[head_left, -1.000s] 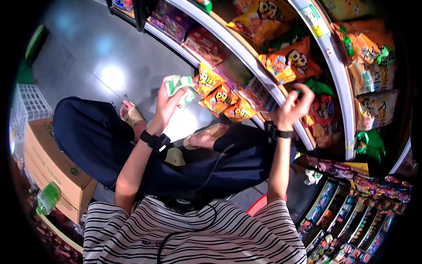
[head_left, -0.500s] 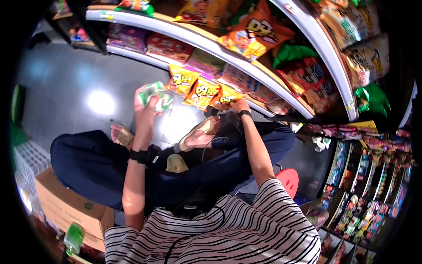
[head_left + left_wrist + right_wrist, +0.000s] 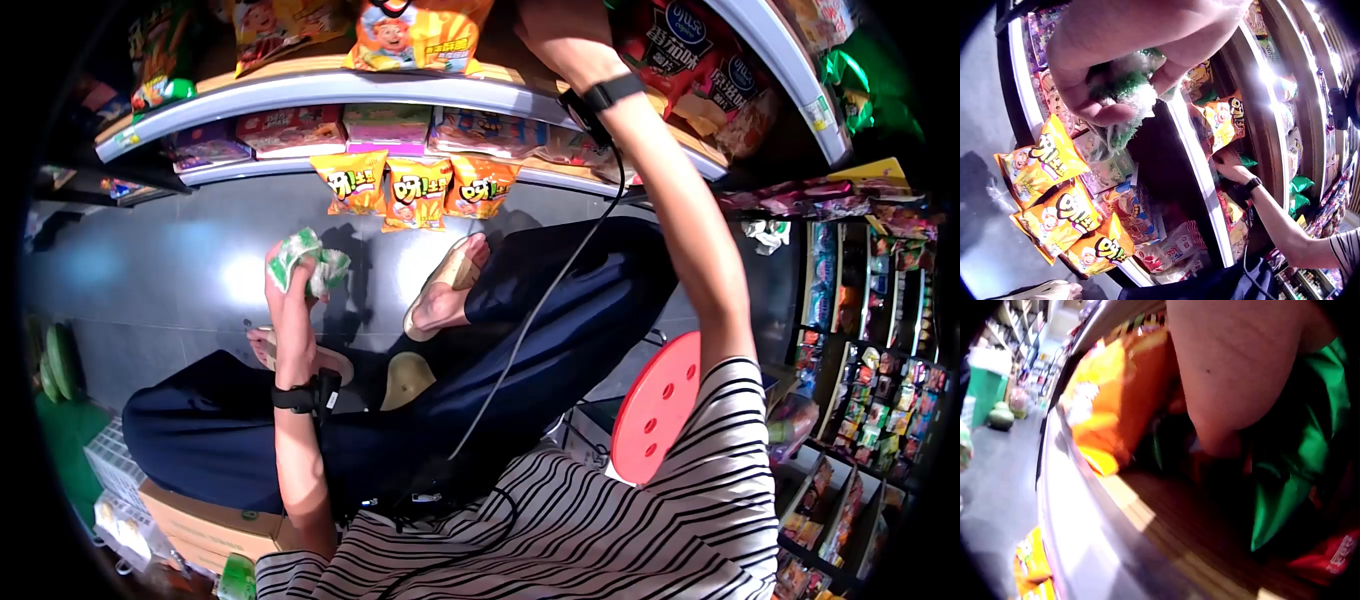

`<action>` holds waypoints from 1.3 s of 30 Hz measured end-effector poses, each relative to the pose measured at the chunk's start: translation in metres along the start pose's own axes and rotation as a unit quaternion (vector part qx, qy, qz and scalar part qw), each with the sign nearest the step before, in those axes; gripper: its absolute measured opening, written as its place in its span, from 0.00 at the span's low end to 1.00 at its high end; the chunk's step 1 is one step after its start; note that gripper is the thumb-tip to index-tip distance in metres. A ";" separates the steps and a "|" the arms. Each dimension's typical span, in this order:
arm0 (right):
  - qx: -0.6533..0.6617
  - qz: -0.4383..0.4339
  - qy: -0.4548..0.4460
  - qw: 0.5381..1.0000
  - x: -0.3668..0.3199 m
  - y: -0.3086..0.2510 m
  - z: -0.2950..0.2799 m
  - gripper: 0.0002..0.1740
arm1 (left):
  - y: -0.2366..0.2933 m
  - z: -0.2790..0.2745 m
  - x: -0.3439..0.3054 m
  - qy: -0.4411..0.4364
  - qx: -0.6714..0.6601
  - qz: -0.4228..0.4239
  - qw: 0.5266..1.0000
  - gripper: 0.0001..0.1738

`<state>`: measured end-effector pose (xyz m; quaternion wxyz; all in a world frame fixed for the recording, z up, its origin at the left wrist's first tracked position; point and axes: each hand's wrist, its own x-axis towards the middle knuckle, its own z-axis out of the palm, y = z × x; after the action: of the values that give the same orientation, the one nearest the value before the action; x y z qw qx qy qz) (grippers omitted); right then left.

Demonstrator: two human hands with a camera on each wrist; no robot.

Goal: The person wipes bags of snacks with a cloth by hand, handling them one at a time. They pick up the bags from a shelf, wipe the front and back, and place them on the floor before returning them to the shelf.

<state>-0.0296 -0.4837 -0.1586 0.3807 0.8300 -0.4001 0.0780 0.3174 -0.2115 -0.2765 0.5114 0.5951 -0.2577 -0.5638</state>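
Observation:
My left hand (image 3: 288, 310) holds a crumpled green-and-white cloth (image 3: 1125, 94) above the floor, fingers curled round it. My right hand (image 3: 565, 35) reaches into the shelf above, beside a large orange snack bag (image 3: 415, 40). In the right wrist view a green bag (image 3: 1310, 444) lies on the hand's other side. Its fingertips are hidden in the shadow between the bags, and I cannot tell whether they grip anything. Three small orange snack bags, a left one (image 3: 350, 185), a middle one (image 3: 418, 195) and a right one (image 3: 482, 185), stand in a row along the bottom shelf's front.
Flat snack boxes (image 3: 290, 132) line the bottom shelf behind the small bags. A curved pale shelf edge (image 3: 330, 88) runs across above them. Red snack bags (image 3: 690, 60) sit right of my right arm. A red stool (image 3: 655, 410) stands at my right, a cardboard box (image 3: 205, 520) at my left.
My right hand went from beside the upper shelf edge down to the rightmost small orange bag, then up into the shelf. The head view has turned; my left hand keeps holding the cloth.

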 end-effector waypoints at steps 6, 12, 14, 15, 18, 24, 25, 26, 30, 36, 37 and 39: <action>-0.054 0.050 -0.160 0.984 -0.001 0.017 -0.005 0.24 | -0.003 0.003 0.000 0.021 0.024 -0.015 0.999 0.25; -0.055 0.044 -0.117 0.991 -0.045 0.052 0.007 0.26 | -0.007 0.007 0.006 0.011 0.031 -0.021 0.999 0.26; -0.051 0.047 -0.103 0.992 -0.051 0.059 0.009 0.26 | -0.006 0.011 0.005 0.006 0.032 -0.022 0.999 0.26; -0.036 0.044 -0.117 0.992 -0.052 0.062 0.010 0.27 | -0.006 0.013 0.006 0.003 0.030 -0.023 0.999 0.26; -0.026 0.036 -0.127 0.991 -0.055 0.066 0.006 0.29 | -0.002 0.013 0.003 0.000 0.024 -0.014 1.000 0.25; 0.024 0.072 -0.093 0.993 -0.047 0.050 0.004 0.29 | 0.002 0.000 0.000 0.012 -0.002 -0.006 1.000 0.25; 0.026 0.068 -0.091 0.993 -0.040 0.049 -0.001 0.29 | 0.002 0.000 0.002 0.016 -0.005 -0.006 1.000 0.25; 0.021 0.070 -0.137 0.988 -0.032 0.046 -0.008 0.30 | 0.003 0.001 0.000 0.011 -0.006 -0.005 1.000 0.25; 0.096 0.033 0.000 0.995 -0.019 0.016 -0.015 0.18 | 0.005 -0.001 -0.001 0.010 -0.007 0.004 1.000 0.25; 0.280 0.066 -0.320 0.903 -0.049 -0.126 -0.083 0.13 | 0.015 0.001 -0.003 0.005 -0.019 0.026 0.999 0.25; 0.306 0.073 -0.458 0.832 -0.060 -0.142 -0.071 0.17 | 0.011 0.000 -0.001 -0.002 -0.028 0.031 0.999 0.25; 0.287 0.125 -0.442 0.841 -0.114 -0.172 0.000 0.31 | 0.012 0.001 0.002 -0.017 -0.038 0.040 0.998 0.25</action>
<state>0.0185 -0.3472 -0.3057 -0.1041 0.7918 -0.5857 -0.1388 0.3199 -0.2176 -0.2664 0.5514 0.5545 -0.2682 -0.5626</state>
